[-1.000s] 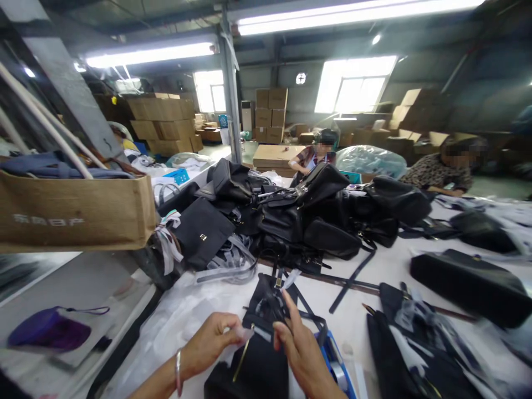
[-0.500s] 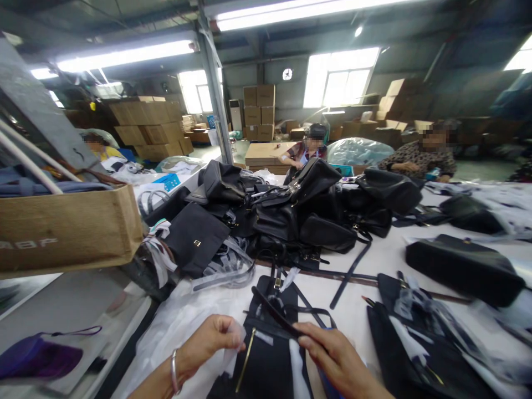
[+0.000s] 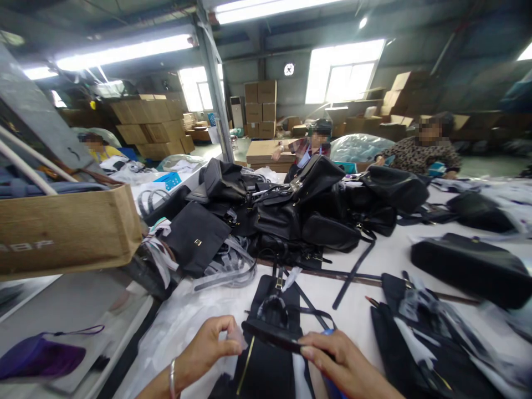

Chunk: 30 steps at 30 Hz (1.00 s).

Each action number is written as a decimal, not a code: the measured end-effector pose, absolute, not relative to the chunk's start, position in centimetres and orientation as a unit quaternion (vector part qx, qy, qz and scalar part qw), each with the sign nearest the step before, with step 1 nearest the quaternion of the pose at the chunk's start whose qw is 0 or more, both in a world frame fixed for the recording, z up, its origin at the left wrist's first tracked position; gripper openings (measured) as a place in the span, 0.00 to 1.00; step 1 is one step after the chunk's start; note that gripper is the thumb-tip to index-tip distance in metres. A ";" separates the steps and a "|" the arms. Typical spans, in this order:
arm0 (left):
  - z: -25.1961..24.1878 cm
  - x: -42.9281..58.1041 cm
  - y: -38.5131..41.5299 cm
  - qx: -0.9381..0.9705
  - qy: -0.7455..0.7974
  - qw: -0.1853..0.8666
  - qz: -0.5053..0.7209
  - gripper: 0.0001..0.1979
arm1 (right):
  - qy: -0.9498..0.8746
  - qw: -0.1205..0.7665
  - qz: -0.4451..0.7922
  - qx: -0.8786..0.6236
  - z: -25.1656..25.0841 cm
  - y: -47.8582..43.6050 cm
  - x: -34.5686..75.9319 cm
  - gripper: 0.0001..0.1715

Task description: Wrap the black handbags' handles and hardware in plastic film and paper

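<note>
A black backpack (image 3: 266,371) lies in front of me, a gold zipper running down its face and a small gold buckle at its top. Over it my right hand (image 3: 343,357) is closed on the end of a black strap (image 3: 272,336), which lies almost level across the bag. At the bag's left side my left hand (image 3: 208,346) pinches a piece of thin translucent plastic film (image 3: 236,339). Something blue shows under my right hand, mostly hidden.
Black bags (image 3: 278,216) are heaped behind, with wrapped straps (image 3: 228,269) beside them. More bags lie to the right. Plastic sheeting (image 3: 174,338) covers the table at left, below a burlap box (image 3: 70,230). Several people sit across the tables.
The strap in my right hand has swung down from a steep slant to nearly level over the bag. My left hand stays at the bag's left side with the film.
</note>
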<state>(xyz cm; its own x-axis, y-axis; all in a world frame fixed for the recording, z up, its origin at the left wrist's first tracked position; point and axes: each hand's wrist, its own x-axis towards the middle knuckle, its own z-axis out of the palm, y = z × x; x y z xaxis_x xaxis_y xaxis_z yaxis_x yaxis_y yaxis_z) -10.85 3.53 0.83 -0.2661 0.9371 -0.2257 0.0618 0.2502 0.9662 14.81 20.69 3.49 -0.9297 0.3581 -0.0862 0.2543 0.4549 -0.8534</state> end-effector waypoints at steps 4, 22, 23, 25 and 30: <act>0.9 -10.7 3.5 0.405 0.654 0.442 0.461 0.06 | -0.852 0.050 0.490 -0.176 3.7 20.6 15.0 0.21; 1.9 -10.6 3.4 0.434 0.691 0.390 0.427 0.06 | -0.869 0.026 0.464 -0.171 3.5 20.0 15.8 0.20; 2.0 -10.6 3.4 0.437 0.692 0.389 0.424 0.05 | -0.870 0.025 0.462 -0.171 3.4 20.0 15.8 0.20; 2.2 -10.5 3.4 0.446 0.700 0.383 0.406 0.05 | -0.872 0.026 0.460 -0.167 3.5 20.0 15.7 0.20; 2.4 -10.4 3.4 0.483 0.730 0.352 0.332 0.03 | -0.883 0.032 0.438 -0.165 3.7 20.2 15.5 0.19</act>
<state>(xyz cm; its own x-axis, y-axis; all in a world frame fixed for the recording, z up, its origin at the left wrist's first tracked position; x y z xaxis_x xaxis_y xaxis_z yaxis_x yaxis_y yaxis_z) -10.41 3.43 2.37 -0.2850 0.9388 -0.1933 0.4714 0.3129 0.8246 15.51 20.24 3.69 -0.9437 0.3189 -0.0875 0.2626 0.5617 -0.7845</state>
